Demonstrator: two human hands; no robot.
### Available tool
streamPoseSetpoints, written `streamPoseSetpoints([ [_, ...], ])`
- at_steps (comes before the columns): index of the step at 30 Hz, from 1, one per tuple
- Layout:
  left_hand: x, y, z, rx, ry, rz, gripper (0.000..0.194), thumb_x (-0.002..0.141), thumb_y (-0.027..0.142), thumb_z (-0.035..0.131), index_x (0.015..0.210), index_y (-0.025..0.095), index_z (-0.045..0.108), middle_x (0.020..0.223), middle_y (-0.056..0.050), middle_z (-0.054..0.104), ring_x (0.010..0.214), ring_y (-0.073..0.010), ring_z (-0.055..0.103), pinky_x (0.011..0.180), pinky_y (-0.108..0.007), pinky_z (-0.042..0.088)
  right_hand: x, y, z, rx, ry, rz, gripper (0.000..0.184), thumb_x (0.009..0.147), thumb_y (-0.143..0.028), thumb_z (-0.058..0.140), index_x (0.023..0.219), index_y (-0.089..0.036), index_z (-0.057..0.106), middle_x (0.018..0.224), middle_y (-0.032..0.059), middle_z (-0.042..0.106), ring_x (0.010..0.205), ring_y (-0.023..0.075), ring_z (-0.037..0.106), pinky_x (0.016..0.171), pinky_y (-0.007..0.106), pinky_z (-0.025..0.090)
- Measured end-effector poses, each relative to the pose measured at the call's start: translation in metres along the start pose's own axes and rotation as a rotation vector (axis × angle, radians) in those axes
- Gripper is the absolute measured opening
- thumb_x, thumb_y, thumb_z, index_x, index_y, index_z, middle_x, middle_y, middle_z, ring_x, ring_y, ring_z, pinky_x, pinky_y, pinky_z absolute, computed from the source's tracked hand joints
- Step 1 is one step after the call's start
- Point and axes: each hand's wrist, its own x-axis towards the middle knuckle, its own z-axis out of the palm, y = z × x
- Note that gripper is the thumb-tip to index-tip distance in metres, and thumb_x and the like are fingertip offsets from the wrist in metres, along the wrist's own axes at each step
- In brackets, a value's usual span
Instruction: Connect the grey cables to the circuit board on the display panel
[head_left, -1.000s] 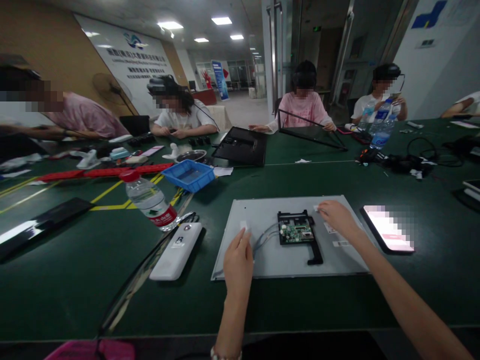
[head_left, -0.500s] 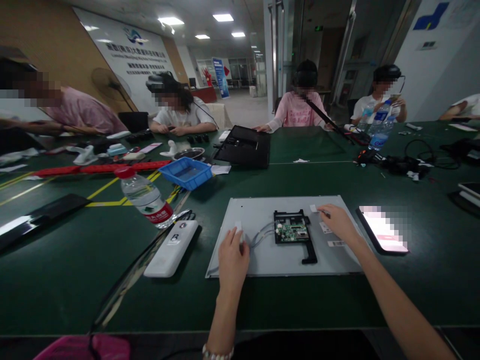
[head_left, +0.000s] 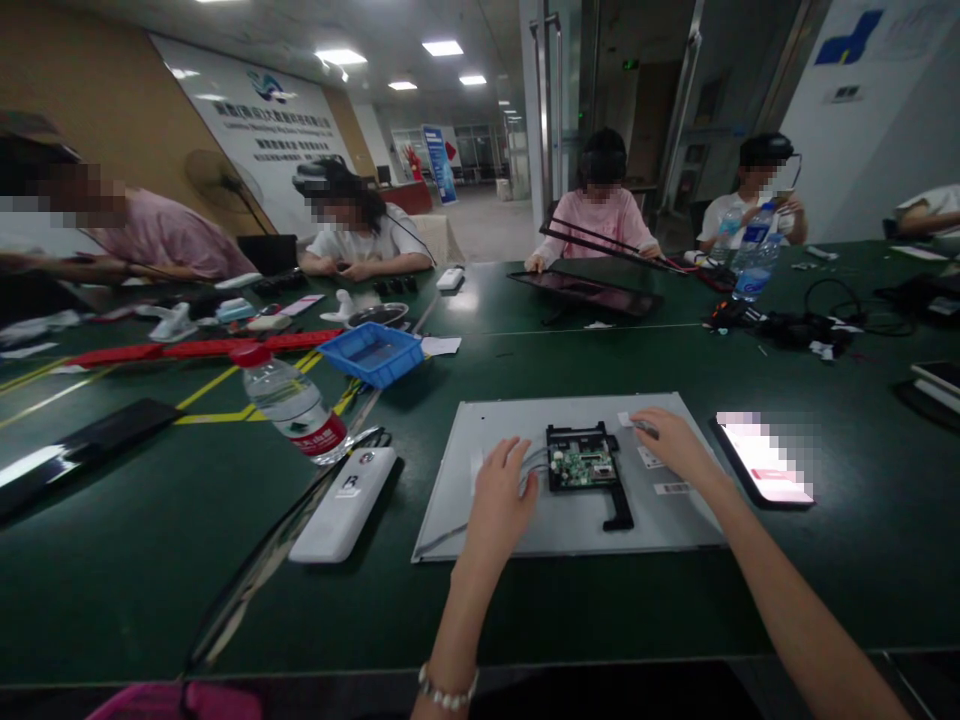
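Shifted inward over the past half-second, a worker's bare left hand (head_left: pixel 496 505) is now beside the thin grey cables (head_left: pixel 534 462) running to a small green circuit board (head_left: pixel 585 465). Its counterpart, the right hand (head_left: pixel 675 440), stays at a small white tab (head_left: pixel 624 419) near the upper right of a flat, pale-grey rectangular panel (head_left: pixel 517 530). That panel lies on a dark green table (head_left: pixel 615 610), between a white plastic power bank (head_left: pixel 345 510) and a lit, dark-edged phone (head_left: pixel 761 460); the board sits near its middle in a black plastic bracket (head_left: pixel 619 508).

Careful work here would seem to call for fingertips alone on the tab, light and even, with the other hand steadying the panel on bare surface, off the exposed board and without tugging the cables.

Half open, the left hand shows loosely bent fingers, thumb apart, nothing visible in its grasp; whether it touches the panel or cables cannot be told. Fingertips of the right are drawn together at the tab, though whether they pinch or merely press it is too small to tell.
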Motion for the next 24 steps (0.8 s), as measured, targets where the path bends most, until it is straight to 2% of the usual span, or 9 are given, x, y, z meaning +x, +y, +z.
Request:
streamPoseSetpoints([
  [3,0.028,0.008,0.010,-0.055,-0.063,0.032,0.044,0.086,0.024,0.047,0.130,0.018,0.040,0.131,-0.012,0.048,0.124,-0.0243,0.043,0.104,-0.044,0.036,0.000,-0.002,-0.003,0.010,0.002,-0.019,0.028,0.083,-0.018,0.049,0.106,-0.017,0.064,0.110,0.0091,0.064,0.103,0.0211,0.057,0.093,0.038,0.042],
  [6,0.051,0.006,0.030,-0.063,-0.171,-0.030,0.051,0.086,0.029,0.048,0.133,0.014,0.036,0.134,-0.017,0.045,0.127,-0.0280,0.040,0.103,-0.047,0.035,0.000,-0.002,-0.004,0.008,0.010,-0.029,0.026,0.084,-0.018,0.048,0.104,-0.017,0.064,0.107,0.0093,0.064,0.102,0.0207,0.057,0.093,0.037,0.043],
  [9,0.060,-0.001,0.049,-0.074,-0.303,-0.084,0.057,0.087,0.037,0.047,0.135,0.010,0.033,0.138,-0.022,0.039,0.130,-0.0316,0.035,0.104,-0.050,0.032,0.001,0.000,-0.002,-0.014,0.010,-0.032,0.026,0.084,-0.020,0.049,0.105,-0.017,0.064,0.108,0.0100,0.063,0.103,0.0214,0.057,0.093,0.038,0.043],
  [11,0.060,-0.006,0.056,-0.113,-0.332,-0.057,0.059,0.088,0.040,0.045,0.137,0.010,0.030,0.141,-0.021,0.035,0.132,-0.0308,0.032,0.106,-0.049,0.030,0.001,0.000,0.000,-0.032,0.008,-0.035,0.028,0.084,-0.021,0.050,0.109,-0.018,0.062,0.111,0.0102,0.063,0.105,0.0221,0.056,0.093,0.039,0.043],
  [15,0.054,-0.017,0.055,-0.202,-0.324,0.027,0.064,0.089,0.044,0.044,0.141,0.014,0.023,0.146,-0.017,0.028,0.135,-0.0268,0.027,0.109,-0.044,0.028,0.003,-0.002,0.005,-0.070,-0.009,-0.049,0.031,0.085,-0.024,0.051,0.114,-0.021,0.060,0.116,0.0099,0.061,0.108,0.0231,0.055,0.092,0.040,0.044],
  [19,0.051,-0.027,0.051,-0.220,-0.332,0.042,0.068,0.089,0.045,0.045,0.143,0.015,0.017,0.149,-0.016,0.022,0.136,-0.0255,0.024,0.110,-0.041,0.027,0.008,-0.004,0.010,-0.120,-0.001,-0.045,0.026,0.087,-0.021,0.049,0.108,-0.021,0.064,0.111,0.0079,0.065,0.103,0.0223,0.058,0.089,0.039,0.045],
  [24,0.051,-0.030,0.054,-0.191,-0.332,0.089,0.066,0.088,0.043,0.047,0.142,0.015,0.021,0.147,-0.015,0.028,0.135,-0.0254,0.028,0.110,-0.042,0.027,0.012,-0.010,0.015,-0.159,0.050,-0.023,0.026,0.090,-0.022,0.043,0.102,-0.020,0.066,0.106,0.0076,0.067,0.100,0.0221,0.059,0.087,0.037,0.046],
])
